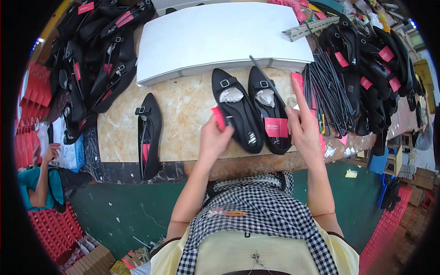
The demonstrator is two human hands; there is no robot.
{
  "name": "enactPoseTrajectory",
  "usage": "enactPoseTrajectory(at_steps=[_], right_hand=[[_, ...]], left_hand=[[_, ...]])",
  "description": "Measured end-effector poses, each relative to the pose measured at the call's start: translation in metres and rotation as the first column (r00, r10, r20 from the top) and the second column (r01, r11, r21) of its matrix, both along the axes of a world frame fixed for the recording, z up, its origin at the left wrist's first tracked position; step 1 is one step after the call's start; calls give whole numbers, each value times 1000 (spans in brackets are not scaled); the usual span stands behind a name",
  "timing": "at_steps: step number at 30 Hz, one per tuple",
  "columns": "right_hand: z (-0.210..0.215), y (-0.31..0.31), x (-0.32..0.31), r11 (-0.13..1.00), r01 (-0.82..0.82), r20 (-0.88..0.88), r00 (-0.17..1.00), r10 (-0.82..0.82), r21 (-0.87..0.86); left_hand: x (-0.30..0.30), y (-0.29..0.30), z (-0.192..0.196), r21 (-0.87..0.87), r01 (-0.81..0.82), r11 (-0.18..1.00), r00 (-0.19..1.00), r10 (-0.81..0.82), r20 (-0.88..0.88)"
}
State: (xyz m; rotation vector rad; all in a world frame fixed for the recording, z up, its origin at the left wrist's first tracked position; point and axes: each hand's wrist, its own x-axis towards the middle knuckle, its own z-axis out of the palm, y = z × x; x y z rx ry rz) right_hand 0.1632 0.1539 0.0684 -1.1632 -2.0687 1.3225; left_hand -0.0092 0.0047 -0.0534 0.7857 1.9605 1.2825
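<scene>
the left hand point(211, 140) pinches a light, bendy pink tag point(218, 118) by its edge, near the shoes point(250, 110); the right hand point(302, 128) holds a thin stick point(266, 79).

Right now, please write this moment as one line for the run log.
left hand: holds pink tag | right hand: holds thin black stick | two black shoes: side by side on marble table

Pair of shoes point(251, 110) on the table point(183, 114) ahead of me, my left hand point(213, 140) and right hand point(302, 126) at either side of them, single shoe point(149, 135) further left, flat box point(220, 36) behind, bundle of rods point(327, 89) right, shoe piles point(98, 50) at both far corners.
</scene>
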Motion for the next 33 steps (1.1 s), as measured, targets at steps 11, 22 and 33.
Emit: enactPoseTrajectory(at_steps=[11, 22, 33], right_hand=[[13, -26, -19, 942, -307, 184, 942, 280, 137], [22, -36, -33, 916, -401, 21, 916, 401, -4], [-29, -64, -57, 793, -191, -98, 949, 300, 579]], left_hand=[[-2, -12, 59, 297, -307, 904, 653, -27, 757], [5, -13, 34, 259, -287, 922, 829, 104, 549], [45, -10, 10, 377, -352, 857, 798, 64, 599]])
